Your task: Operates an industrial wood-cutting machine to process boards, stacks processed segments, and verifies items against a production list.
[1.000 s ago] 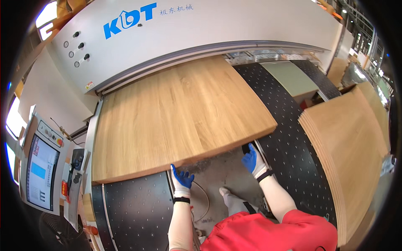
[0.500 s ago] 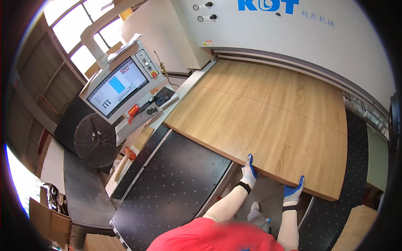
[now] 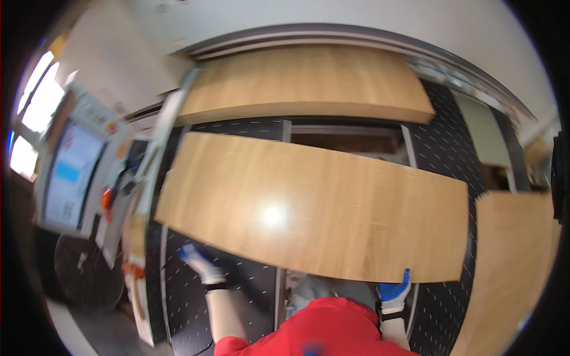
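A long wood-grain panel [image 3: 309,202] lies at a slant across the black dotted table [image 3: 249,285] in front of me. My right hand [image 3: 394,292], in a white and blue glove, grips the panel's near edge toward its right end, its thumb on top and its fingers hidden below. My left hand [image 3: 203,264], gloved alike, is just short of the panel's near left edge, its fingers stretched out and slightly blurred, holding nothing. Farther off, another wood-grain board [image 3: 309,83] rests against the machine's opening, apart from the panel.
To the left stand a control screen [image 3: 74,172], a dark round fan [image 3: 89,267] and an orange-headed tool [image 3: 135,272]. Stacked wood-grain boards [image 3: 510,261] are at the right. The table has a gap [image 3: 350,141] between its black sections. The white machine [image 3: 332,15] spans the back.
The front panel has come toward me, away from the board behind, and turned slantwise. My left hand has let go of the edge and moved left; my right still grips it. The view has swung.
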Tool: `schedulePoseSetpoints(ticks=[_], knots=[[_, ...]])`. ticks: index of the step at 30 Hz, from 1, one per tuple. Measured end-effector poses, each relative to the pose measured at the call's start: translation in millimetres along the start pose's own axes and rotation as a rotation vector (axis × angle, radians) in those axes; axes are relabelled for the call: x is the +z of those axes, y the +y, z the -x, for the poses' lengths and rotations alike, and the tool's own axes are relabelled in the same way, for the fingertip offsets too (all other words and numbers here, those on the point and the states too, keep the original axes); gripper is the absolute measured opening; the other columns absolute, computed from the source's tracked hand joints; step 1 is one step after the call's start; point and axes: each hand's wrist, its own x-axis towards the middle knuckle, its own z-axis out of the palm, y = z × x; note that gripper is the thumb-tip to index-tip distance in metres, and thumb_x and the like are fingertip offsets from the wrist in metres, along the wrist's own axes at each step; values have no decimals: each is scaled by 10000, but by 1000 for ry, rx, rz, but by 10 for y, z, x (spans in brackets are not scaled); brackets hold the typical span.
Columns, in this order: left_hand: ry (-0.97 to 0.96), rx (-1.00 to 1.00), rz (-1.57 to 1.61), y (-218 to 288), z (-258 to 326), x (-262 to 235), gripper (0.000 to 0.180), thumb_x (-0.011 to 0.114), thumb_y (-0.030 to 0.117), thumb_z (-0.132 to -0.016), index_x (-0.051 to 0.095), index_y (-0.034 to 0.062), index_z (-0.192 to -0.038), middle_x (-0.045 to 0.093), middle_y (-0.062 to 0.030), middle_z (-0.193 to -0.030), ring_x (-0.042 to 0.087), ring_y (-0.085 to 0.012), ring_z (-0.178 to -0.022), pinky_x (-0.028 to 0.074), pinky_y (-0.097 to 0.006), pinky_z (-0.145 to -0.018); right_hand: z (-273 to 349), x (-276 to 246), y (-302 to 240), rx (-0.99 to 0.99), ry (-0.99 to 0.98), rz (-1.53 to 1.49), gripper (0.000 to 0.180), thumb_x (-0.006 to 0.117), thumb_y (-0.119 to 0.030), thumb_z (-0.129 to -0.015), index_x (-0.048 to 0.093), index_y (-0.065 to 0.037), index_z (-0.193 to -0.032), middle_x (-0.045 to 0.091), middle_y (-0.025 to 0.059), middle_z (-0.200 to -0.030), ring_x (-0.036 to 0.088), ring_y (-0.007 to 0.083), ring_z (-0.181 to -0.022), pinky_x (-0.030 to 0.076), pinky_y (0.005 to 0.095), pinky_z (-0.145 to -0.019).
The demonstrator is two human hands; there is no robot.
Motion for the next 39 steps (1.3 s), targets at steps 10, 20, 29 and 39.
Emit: schedulePoseSetpoints(ticks=[10, 20, 29, 39], knots=[[-325, -217, 11, 418, -403, 554, 542, 418, 455, -1055, 573, 80, -1414, 575, -128, -1452, 563, -305, -1271, 433, -474, -1094, 1230, -1018, 81, -308, 293, -221, 542, 612, -282, -1016, 474, -76, -1497, 530, 117, -1522, 480, 332, -1415, 342, 529, -1212], [-657, -178, -35, 340, 847, 1503, 569, 433, 474, -1048, 568, 71, -1427, 579, -141, -1454, 581, -325, -1254, 451, -485, -1076, 2365, -1985, 221, -338, 399, -379, 611, 600, -319, -1033, 407, -36, -1539, 460, 184, -1575, 442, 364, -1449, 317, 559, -1224], [-839, -150, -43, 365, 1624, 1887, 595, 447, 491, -1041, 564, 63, -1438, 583, -152, -1456, 597, -343, -1240, 466, -496, -1060, 3345, -2243, 156, -494, 480, -399, 626, 630, -337, -1015, 423, -39, -1524, 518, 160, -1526, 507, 349, -1394, 379, 506, -1195], [-960, -126, -97, 373, 2232, 2248, 625, 462, 510, -1034, 559, 54, -1451, 587, -165, -1459, 615, -363, -1223, 484, -508, -1042, 3898, -2479, 560, -750, 611, -511, 573, 622, -316, -1012, 469, -40, -1490, 544, 154, -1502, 526, 320, -1377, 384, 477, -1196]])
